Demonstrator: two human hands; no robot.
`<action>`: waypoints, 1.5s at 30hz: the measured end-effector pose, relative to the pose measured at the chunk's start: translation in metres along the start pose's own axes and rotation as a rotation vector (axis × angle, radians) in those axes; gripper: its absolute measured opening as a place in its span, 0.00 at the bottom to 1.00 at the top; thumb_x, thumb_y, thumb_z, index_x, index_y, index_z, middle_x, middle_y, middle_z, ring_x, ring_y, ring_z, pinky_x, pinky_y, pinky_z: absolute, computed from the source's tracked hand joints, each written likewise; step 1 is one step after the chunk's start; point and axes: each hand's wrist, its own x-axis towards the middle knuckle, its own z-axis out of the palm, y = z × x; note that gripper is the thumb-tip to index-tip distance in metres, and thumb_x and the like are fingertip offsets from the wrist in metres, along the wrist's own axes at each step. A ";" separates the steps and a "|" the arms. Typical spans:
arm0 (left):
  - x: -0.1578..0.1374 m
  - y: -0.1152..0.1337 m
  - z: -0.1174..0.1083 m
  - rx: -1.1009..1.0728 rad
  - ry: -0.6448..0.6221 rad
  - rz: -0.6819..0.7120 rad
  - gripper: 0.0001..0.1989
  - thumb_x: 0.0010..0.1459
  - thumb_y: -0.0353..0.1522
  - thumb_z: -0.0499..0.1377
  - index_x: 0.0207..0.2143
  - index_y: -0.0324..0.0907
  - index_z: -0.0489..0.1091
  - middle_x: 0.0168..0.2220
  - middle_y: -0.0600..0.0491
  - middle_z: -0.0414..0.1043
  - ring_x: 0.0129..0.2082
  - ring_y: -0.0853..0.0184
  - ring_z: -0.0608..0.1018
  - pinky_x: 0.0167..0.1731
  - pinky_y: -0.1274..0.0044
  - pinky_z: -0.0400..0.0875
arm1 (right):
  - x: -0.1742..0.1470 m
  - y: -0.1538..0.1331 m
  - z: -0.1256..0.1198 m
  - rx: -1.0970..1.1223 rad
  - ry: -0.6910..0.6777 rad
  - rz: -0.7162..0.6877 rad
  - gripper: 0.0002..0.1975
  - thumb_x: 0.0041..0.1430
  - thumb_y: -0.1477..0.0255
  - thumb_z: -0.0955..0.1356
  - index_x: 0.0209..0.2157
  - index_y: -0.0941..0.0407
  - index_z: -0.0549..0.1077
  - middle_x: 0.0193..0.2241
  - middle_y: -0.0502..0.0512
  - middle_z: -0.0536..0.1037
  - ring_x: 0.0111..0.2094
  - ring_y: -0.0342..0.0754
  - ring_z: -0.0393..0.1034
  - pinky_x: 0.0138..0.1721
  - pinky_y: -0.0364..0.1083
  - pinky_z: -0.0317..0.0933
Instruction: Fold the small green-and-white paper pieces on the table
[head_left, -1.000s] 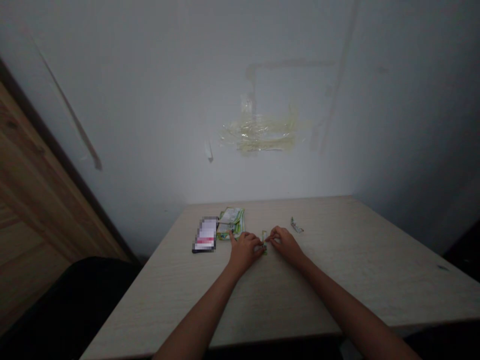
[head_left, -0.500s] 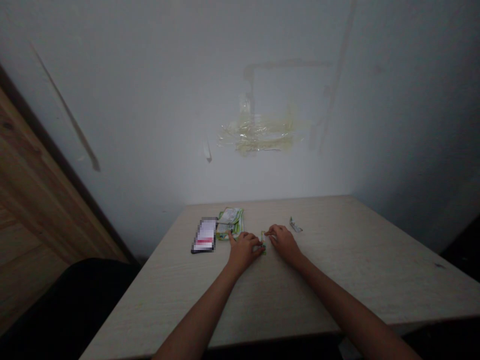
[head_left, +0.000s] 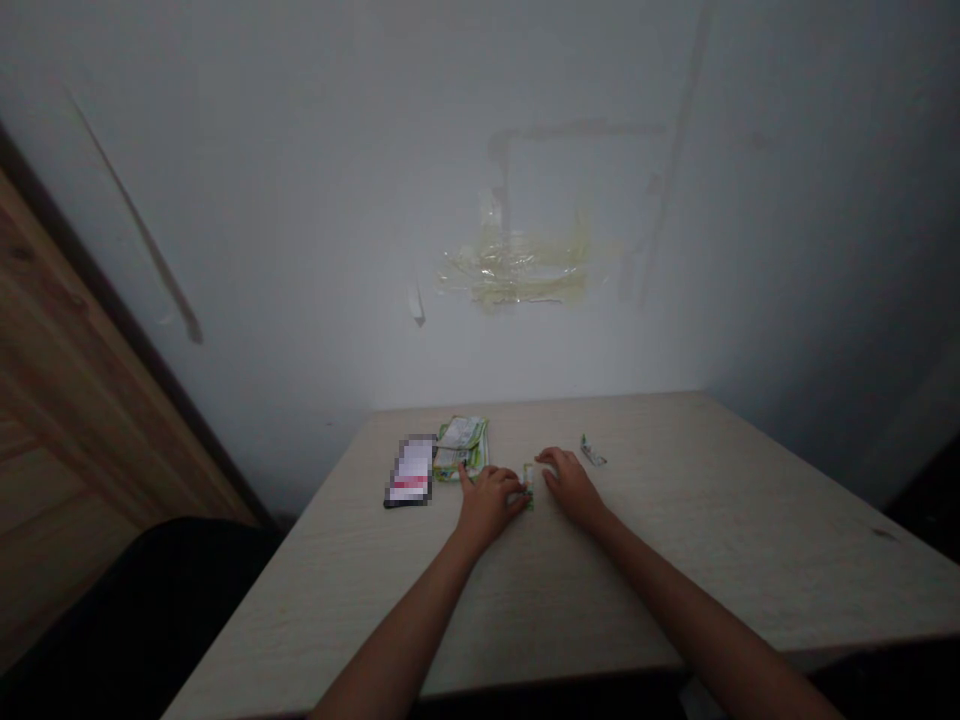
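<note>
A small narrow green-and-white printed strip (head_left: 529, 484) lies on the table between my two hands. My left hand (head_left: 487, 505) rests at its left side, thumb and fingertips closed together on the strip's edge; the outermost finger sticks out to the left. To the right of the strip is my right hand (head_left: 574, 490), its fingers bent but apart, and nothing shows in them. Just beyond my left hand lies a small pile of green-and-white printed packets (head_left: 461, 440). A crumpled scrap of similar wrapper (head_left: 592, 452) sits beyond my right hand.
Left of the packets, a phone (head_left: 410, 470) with a blurred screen lies on the pale wooden table (head_left: 675, 560). The table's back edge meets a wall (head_left: 315, 250) with strips of clear tape (head_left: 517, 270). A dark chair-like shape (head_left: 150, 610) stands at the lower left.
My right hand's fingertips have come away from the strip and spread slightly. My left hand stays at the strip's left side.
</note>
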 end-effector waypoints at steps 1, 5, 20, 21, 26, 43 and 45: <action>0.000 0.000 -0.001 -0.001 -0.005 0.003 0.08 0.59 0.42 0.60 0.40 0.56 0.77 0.47 0.56 0.76 0.51 0.58 0.71 0.58 0.40 0.26 | 0.000 0.001 -0.001 -0.009 0.011 -0.011 0.14 0.57 0.78 0.63 0.45 0.55 0.71 0.45 0.56 0.76 0.50 0.50 0.65 0.55 0.49 0.58; 0.000 0.000 -0.003 0.005 -0.016 0.002 0.09 0.60 0.42 0.59 0.41 0.57 0.77 0.47 0.56 0.76 0.51 0.60 0.71 0.59 0.41 0.28 | -0.002 0.001 -0.002 -0.100 -0.037 -0.087 0.07 0.57 0.75 0.65 0.36 0.54 0.75 0.40 0.55 0.78 0.48 0.51 0.66 0.54 0.50 0.57; 0.001 -0.001 -0.002 -0.018 -0.028 0.026 0.09 0.60 0.41 0.59 0.42 0.60 0.76 0.49 0.57 0.77 0.52 0.59 0.70 0.59 0.42 0.26 | 0.000 -0.010 -0.001 -0.243 -0.062 0.000 0.04 0.57 0.69 0.68 0.34 0.53 0.74 0.38 0.55 0.77 0.44 0.52 0.66 0.48 0.47 0.57; 0.001 -0.001 -0.002 -0.010 -0.031 0.026 0.09 0.60 0.41 0.59 0.43 0.60 0.76 0.49 0.57 0.76 0.52 0.59 0.71 0.59 0.42 0.26 | 0.001 -0.010 -0.001 -0.243 -0.060 0.004 0.04 0.57 0.69 0.68 0.34 0.53 0.75 0.38 0.55 0.77 0.44 0.52 0.66 0.48 0.47 0.57; 0.001 -0.002 -0.003 0.008 -0.056 0.015 0.10 0.60 0.41 0.58 0.43 0.59 0.76 0.50 0.56 0.76 0.52 0.60 0.70 0.61 0.43 0.28 | 0.000 -0.010 -0.002 -0.243 -0.055 0.007 0.05 0.55 0.69 0.69 0.34 0.53 0.75 0.38 0.54 0.77 0.44 0.51 0.67 0.49 0.47 0.58; 0.002 -0.004 -0.006 0.005 -0.076 0.026 0.10 0.61 0.40 0.58 0.44 0.61 0.75 0.48 0.57 0.77 0.53 0.59 0.71 0.58 0.39 0.26 | -0.003 -0.006 -0.006 -0.172 -0.095 -0.033 0.10 0.53 0.66 0.70 0.37 0.55 0.74 0.40 0.56 0.76 0.46 0.52 0.67 0.51 0.49 0.58; 0.002 -0.004 -0.006 -0.001 -0.075 0.026 0.10 0.61 0.40 0.58 0.44 0.61 0.76 0.48 0.57 0.77 0.53 0.59 0.71 0.58 0.39 0.26 | -0.004 -0.007 -0.006 -0.160 -0.092 -0.039 0.11 0.52 0.67 0.71 0.38 0.55 0.74 0.41 0.57 0.76 0.47 0.52 0.67 0.51 0.49 0.59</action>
